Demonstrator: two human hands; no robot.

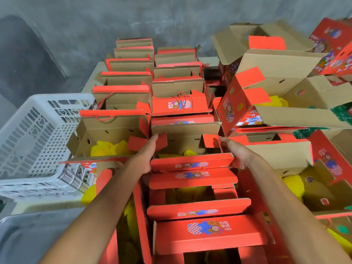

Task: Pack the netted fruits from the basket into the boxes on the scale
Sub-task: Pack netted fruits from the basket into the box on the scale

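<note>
Between both hands sits an open red-and-brown cardboard box holding yellow netted fruits. Left hand fingers straight against its side; right hand fingers curl on the edge. Advice: lift level, supporting both sides evenly.

A pale table carries nearly everything, its bare top showing only as a strip at the far left edge and a sliver at the back near the grey wall. Rows of red-and-brown cardboard boxes stand on it side by side, flaps up (most of them open), running from the wall toward the near edge. Several hold yellow netted fruits. At the left, a white perforated plastic basket sits tilted against the boxes; what it rests on cannot be told.
</note>
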